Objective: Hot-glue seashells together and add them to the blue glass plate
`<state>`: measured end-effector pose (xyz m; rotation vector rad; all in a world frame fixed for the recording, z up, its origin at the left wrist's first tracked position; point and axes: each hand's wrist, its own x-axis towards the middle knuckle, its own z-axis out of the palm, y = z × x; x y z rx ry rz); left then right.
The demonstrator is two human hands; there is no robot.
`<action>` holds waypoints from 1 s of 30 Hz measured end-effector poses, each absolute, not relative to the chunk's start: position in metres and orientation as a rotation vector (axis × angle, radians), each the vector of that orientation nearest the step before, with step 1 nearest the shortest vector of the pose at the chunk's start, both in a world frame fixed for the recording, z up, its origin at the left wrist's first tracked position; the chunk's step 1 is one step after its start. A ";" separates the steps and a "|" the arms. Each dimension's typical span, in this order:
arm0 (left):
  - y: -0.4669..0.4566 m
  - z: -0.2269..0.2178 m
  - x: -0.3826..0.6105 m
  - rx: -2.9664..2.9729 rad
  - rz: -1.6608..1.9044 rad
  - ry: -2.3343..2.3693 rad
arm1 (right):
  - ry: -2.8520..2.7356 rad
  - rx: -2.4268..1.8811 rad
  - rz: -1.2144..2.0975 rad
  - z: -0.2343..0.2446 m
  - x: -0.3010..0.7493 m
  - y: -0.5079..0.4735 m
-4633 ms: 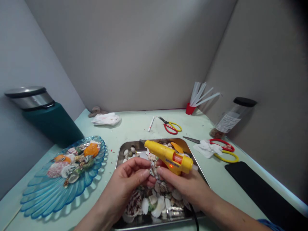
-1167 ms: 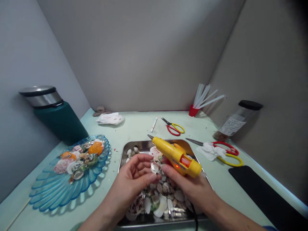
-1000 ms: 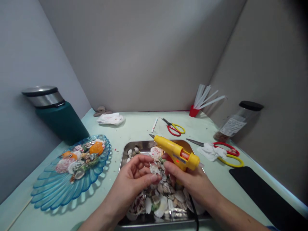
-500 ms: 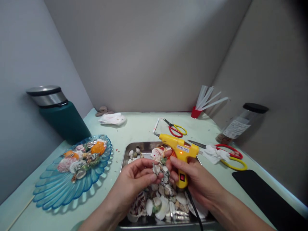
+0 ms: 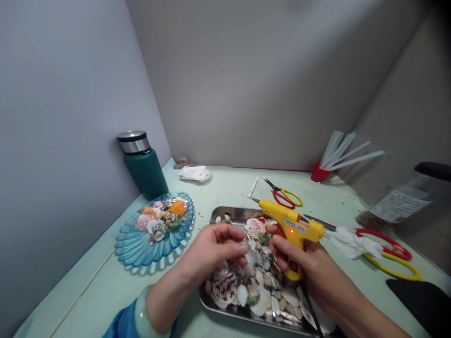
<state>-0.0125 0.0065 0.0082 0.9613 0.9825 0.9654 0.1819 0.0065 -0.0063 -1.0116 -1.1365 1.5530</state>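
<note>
My right hand (image 5: 313, 265) grips the handle of a yellow hot glue gun (image 5: 276, 212), whose nozzle points up and left; an orange light glows on its side. My left hand (image 5: 218, 246) hovers over the left part of a metal tray (image 5: 239, 214), thumb and fingers curled. Something pale shows at its fingertips, too blurred against the shells to name. Inside the tray lie many shells, among them a purple-streaked scallop shell (image 5: 224, 285) and white ones. Left of the tray, a blue scalloped plate (image 5: 141, 251) carries a cluster of shells, some orange and pink.
A green bottle (image 5: 146, 171) stands behind the plate. Scissors (image 5: 287, 197) lie beyond the tray, with larger scissors (image 5: 394, 267) and crumpled tissue (image 5: 355, 244) at right. Glue sticks (image 5: 338, 148) stand in a red cup (image 5: 320, 173), near a clear jar (image 5: 401, 202). The gun's black cord (image 5: 312, 310) crosses the tray.
The view has swung left, so everything sits farther right in it. The small grey shell seen in my left fingers before is no longer distinct. My right hand keeps its hold on the glue gun.
</note>
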 end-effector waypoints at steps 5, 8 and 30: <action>0.007 0.034 -0.074 1.430 0.975 1.612 | -1.182 -1.026 1.485 -0.004 0.180 0.003; 0.003 0.038 -0.118 1.685 0.889 2.050 | -1.213 -1.035 1.447 -0.004 0.179 0.002; 0.005 0.007 -0.150 2.079 0.478 2.486 | -1.284 -1.144 1.420 -0.003 0.180 0.002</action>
